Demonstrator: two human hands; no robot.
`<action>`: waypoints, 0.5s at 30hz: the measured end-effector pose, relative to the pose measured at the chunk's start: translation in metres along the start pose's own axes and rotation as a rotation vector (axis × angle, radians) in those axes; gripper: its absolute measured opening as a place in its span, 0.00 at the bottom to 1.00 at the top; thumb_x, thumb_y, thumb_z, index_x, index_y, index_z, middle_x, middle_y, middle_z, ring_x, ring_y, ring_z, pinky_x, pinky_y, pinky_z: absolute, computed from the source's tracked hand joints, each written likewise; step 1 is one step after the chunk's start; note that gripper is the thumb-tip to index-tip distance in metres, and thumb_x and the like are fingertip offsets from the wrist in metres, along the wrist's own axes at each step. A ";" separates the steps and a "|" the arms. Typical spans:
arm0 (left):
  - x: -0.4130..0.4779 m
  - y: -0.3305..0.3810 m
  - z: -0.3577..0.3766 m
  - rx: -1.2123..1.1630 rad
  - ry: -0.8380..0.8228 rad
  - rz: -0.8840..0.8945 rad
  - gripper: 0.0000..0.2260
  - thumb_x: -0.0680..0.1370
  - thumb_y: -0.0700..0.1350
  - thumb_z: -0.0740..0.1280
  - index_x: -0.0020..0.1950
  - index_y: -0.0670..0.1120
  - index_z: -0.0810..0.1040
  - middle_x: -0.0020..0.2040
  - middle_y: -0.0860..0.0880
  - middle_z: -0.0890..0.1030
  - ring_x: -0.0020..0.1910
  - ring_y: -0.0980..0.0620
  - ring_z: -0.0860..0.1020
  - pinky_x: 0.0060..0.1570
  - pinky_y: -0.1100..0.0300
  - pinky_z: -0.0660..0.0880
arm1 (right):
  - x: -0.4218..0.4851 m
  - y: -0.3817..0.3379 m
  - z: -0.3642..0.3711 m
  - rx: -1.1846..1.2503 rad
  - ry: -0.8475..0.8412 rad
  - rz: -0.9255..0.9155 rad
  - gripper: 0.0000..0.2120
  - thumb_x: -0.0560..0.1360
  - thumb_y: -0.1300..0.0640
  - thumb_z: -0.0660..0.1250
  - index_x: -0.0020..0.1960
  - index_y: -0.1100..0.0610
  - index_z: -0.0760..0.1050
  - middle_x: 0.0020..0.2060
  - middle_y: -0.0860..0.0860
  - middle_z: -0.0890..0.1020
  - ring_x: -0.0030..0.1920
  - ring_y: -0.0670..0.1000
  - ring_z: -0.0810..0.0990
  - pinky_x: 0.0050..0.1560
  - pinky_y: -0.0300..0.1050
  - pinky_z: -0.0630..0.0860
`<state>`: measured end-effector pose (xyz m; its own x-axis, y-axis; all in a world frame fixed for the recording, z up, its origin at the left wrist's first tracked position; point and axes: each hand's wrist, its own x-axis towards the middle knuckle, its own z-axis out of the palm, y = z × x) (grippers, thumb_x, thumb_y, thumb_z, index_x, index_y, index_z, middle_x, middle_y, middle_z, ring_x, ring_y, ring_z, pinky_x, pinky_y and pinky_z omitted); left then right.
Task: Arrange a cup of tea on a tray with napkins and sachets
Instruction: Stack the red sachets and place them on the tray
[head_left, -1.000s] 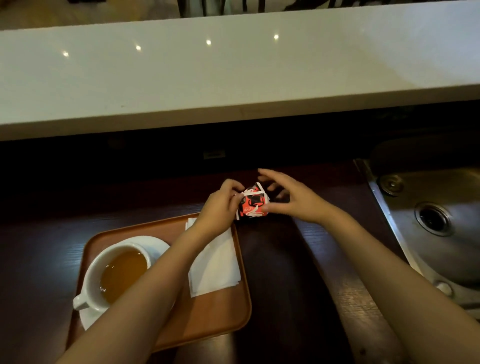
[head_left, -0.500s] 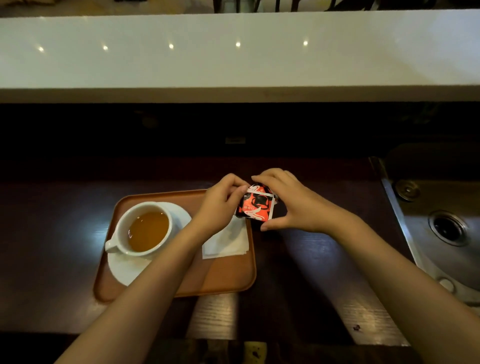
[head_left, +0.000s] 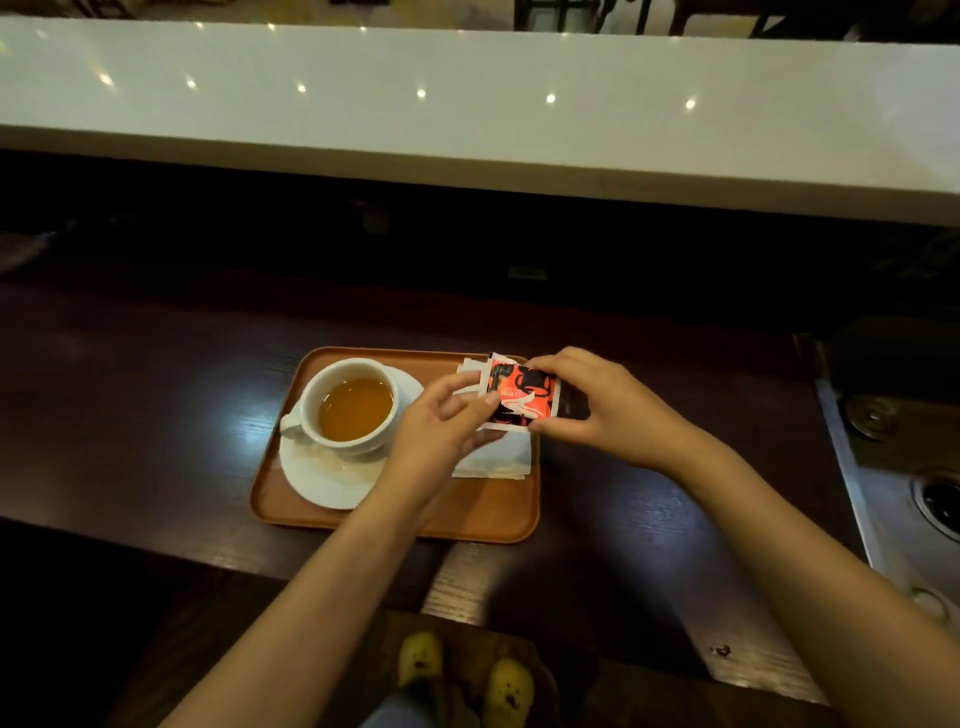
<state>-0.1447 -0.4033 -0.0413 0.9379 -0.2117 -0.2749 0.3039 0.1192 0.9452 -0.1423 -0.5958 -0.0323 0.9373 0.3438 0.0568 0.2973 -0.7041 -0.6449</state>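
Holding a red, black and white printed sachet (head_left: 521, 392) between both hands over the far right corner of an orange-brown rectangular plastic tray (head_left: 488, 512).

The left hand (head_left: 441, 426) pinches the sachet's left edge with thumb and fingers, and the right hand (head_left: 597, 402) grips its right side, thumb below and fingers above. Under the sachet lies a stack of white folded paper napkins (head_left: 501, 457) on the tray's right half. On the left half, a white ceramic cup (head_left: 349, 405) filled with amber tea stands on a white round saucer (head_left: 322, 478), its handle pointing left. The tray rests on a dark wooden counter (head_left: 130, 415); a steel sink (head_left: 914, 499) is well apart at the right.
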 end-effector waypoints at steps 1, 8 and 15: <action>-0.003 -0.003 0.000 -0.046 0.029 -0.041 0.15 0.75 0.41 0.66 0.61 0.43 0.73 0.51 0.45 0.84 0.51 0.50 0.82 0.50 0.57 0.80 | -0.001 -0.002 0.006 0.006 0.001 0.014 0.28 0.69 0.51 0.72 0.65 0.55 0.68 0.53 0.49 0.73 0.52 0.46 0.72 0.50 0.34 0.70; -0.009 -0.010 -0.004 -0.139 0.079 -0.107 0.11 0.77 0.41 0.63 0.58 0.43 0.77 0.53 0.44 0.83 0.51 0.51 0.82 0.44 0.62 0.80 | -0.008 -0.009 0.042 0.038 0.042 0.144 0.31 0.68 0.46 0.71 0.66 0.54 0.66 0.60 0.52 0.75 0.58 0.49 0.73 0.56 0.43 0.72; -0.015 -0.017 -0.013 -0.176 0.084 -0.128 0.10 0.76 0.42 0.64 0.57 0.44 0.77 0.51 0.44 0.84 0.49 0.50 0.83 0.41 0.61 0.80 | -0.014 -0.021 0.070 -0.066 0.142 0.247 0.32 0.65 0.37 0.68 0.63 0.49 0.64 0.56 0.51 0.78 0.53 0.51 0.76 0.43 0.42 0.67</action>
<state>-0.1614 -0.3898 -0.0556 0.8983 -0.1551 -0.4110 0.4386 0.2657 0.8585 -0.1742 -0.5425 -0.0730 0.9974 0.0704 0.0133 0.0642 -0.7960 -0.6019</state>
